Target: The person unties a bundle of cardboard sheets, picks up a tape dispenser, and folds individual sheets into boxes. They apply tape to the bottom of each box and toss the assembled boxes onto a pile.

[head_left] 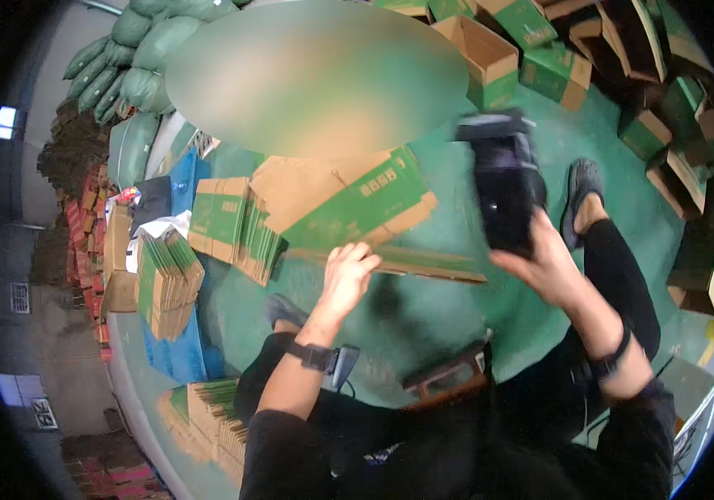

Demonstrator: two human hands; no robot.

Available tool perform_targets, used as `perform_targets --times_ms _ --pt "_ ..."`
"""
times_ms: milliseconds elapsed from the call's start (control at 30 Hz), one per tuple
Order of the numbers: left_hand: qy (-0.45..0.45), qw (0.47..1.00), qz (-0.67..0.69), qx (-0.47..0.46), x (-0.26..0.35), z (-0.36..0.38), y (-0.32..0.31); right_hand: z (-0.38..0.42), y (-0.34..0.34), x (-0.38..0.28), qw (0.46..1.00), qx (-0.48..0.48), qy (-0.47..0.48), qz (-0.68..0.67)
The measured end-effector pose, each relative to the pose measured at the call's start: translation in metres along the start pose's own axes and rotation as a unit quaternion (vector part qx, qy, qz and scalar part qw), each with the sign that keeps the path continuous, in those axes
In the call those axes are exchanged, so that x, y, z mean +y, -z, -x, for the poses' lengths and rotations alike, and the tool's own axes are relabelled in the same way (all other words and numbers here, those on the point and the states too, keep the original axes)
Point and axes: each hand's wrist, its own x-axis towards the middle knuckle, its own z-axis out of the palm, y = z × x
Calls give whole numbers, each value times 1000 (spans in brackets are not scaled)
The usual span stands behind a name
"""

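Note:
My left hand [346,275] rests its fingers on the near edge of a flat green and brown cardboard box [357,204] that lies over the green floor in front of me. My right hand [544,267] is raised and grips a black tool [504,187], blurred, which I cannot identify. Both wrists carry black bands. My legs in black trousers and dark shoes show below.
Stacks of flat green cartons [223,221] lie to the left, more piles [165,283] beside blue pallets. Assembled open boxes [482,54] crowd the top and right side [698,183]. Green sacks [123,67] are piled at upper left. A small wooden stool [448,379] is under me.

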Motion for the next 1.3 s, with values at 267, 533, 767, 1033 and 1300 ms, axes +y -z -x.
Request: perform_targets --times_ms 267,533,767,1033,1300 --pt "76 982 169 -16 -5 14 -51 -3 -74 65 968 -154 72 185" --pt "260 954 -15 148 -19 39 -51 -21 -79 64 987 -78 12 142" --pt "327 917 71 217 -41 43 -50 15 -91 76 946 -277 -21 167" --pt "393 691 529 299 -45 67 -83 -13 -85 90 906 -293 -305 8" --pt "455 759 434 168 6 75 -27 -15 -110 67 910 -259 -83 312"
